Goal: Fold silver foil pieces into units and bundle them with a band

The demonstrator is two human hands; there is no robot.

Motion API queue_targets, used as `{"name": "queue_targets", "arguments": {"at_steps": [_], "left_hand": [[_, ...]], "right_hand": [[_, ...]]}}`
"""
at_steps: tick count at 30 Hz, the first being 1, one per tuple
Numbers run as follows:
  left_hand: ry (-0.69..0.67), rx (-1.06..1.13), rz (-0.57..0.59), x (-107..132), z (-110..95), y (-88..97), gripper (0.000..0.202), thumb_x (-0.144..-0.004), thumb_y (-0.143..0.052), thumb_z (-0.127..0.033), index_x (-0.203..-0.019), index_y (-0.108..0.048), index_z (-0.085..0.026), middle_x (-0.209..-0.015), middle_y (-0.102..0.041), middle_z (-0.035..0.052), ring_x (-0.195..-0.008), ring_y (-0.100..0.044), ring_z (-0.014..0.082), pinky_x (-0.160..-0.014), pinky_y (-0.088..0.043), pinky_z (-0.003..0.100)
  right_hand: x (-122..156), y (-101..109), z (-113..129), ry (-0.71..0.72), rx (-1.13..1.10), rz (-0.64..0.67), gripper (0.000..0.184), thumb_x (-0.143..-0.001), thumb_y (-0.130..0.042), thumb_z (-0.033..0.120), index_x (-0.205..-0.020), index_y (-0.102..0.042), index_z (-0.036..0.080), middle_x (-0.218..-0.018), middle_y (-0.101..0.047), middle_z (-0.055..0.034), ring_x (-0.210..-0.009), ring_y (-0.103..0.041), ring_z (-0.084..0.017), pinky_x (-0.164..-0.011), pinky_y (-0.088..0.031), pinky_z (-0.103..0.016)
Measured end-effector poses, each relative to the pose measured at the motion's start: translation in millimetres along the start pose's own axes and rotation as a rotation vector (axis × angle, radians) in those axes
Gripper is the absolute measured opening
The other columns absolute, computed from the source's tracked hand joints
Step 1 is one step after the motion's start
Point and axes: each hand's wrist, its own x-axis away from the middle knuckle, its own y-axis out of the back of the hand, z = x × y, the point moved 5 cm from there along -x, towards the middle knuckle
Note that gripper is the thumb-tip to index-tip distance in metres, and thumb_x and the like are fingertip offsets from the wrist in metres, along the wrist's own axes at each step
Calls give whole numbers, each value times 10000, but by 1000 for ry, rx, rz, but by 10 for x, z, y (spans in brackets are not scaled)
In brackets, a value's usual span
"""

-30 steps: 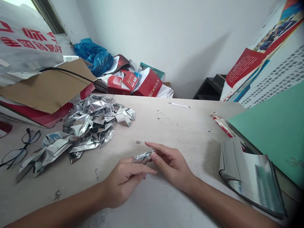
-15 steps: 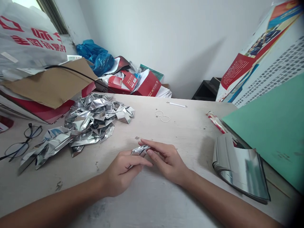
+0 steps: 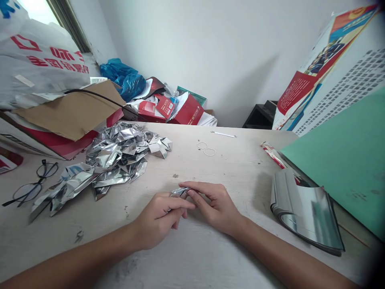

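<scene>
A small folded piece of silver foil paper point(image 3: 179, 192) sits between my two hands, low over the table. My left hand point(image 3: 161, 218) is closed around its near side, and most of the piece is hidden behind those fingers. On the other end, my right hand point(image 3: 213, 204) pinches it between thumb and fingers. To the left lies a heap of folded silver foil pieces point(image 3: 120, 150). At the right, a stack of flat silver foil sheets point(image 3: 313, 216) rests with its sheets curved.
Eyeglasses point(image 3: 33, 186) lie at the left, below an opened cardboard box point(image 3: 72, 112). Two thin rings point(image 3: 209, 152) and a narrow white strip point(image 3: 224, 134) are toward the back. A green board point(image 3: 337, 156) leans at the right, near a red-and-white packet point(image 3: 273, 155).
The view has shifted slightly. Both hands still hold the foil piece, and more of my left hand's lower fingers now shows beneath it. Less of the foil is visible.
</scene>
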Motion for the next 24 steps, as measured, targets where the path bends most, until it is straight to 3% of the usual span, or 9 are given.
{"name": "queue_targets", "arguments": {"at_steps": [6, 10, 13, 16, 18, 21, 24], "left_hand": [[90, -28, 4, -9, 13, 23, 340, -959, -490, -222, -1083, -807, -227, -714, -629, 29, -667, -567, 141, -645, -470, 264], [72, -67, -45, -13, -39, 43, 291, -957, -547, -255, -1071, -814, -265, -849, -718, 35, -854, -617, 181, -802, -459, 301], [84, -87, -101, -8, -19, 53, 286, -973, -548, -305, -1077, -812, -267, -821, -717, 33, -828, -612, 187, -767, -443, 303], [60, -111, -233, 0, -23, 117, 279, -963, -551, -299, -1011, -822, -256, -738, -672, 26, -734, -585, 168, -671, -418, 278], [30, -105, -386, 16, -45, 204, 252, -940, -577, -285, -964, -824, -243, -696, -634, 15, -682, -561, 146, -640, -405, 262], [21, -61, -586, 44, -54, 323, 228, -923, -607, -297, -990, -816, -231, -620, -531, -16, -592, -488, 114, -594, -378, 247], [68, -10, -631, 37, -19, 359, 262, -944, -597, -336, -1071, -796, -222, -628, -499, -26, -577, -460, 106, -580, -376, 241]], "right_hand": [[5, -11, -94, -111, -76, 13, 362, -973, -519, 384, -1235, -719, 235, -1095, -780, -26, -953, -747, -113, -838, -592, -221], [-15, -23, -104, -123, -160, 51, 388, -975, -518, 411, -1305, -675, 283, -1076, -777, -7, -948, -727, -105, -873, -575, -230], [-69, 32, -188, -236, -203, -28, 409, -969, -506, 479, -1307, -661, 307, -1126, -758, -6, -976, -700, -115, -895, -561, -256], [-185, 125, -312, -338, -178, -155, 384, -945, -538, 455, -1245, -677, 260, -1241, -711, -30, -1053, -678, -134, -933, -557, -280], [-329, 161, -373, -364, -43, -180, 358, -918, -564, 347, -1229, -666, 203, -1241, -697, -65, -1025, -677, -137, -925, -563, -285], [-669, 138, -391, -307, 245, -167, 453, -891, -525, 211, -1339, -587, 187, -1330, -618, -100, -1046, -657, -134, -927, -562, -283], [-1085, 10, -403, -226, 342, -144, 589, -850, -612, 221, -1430, -513, 245, -1370, -548, -99, -1223, -573, -182, -1069, -497, -332]]}}
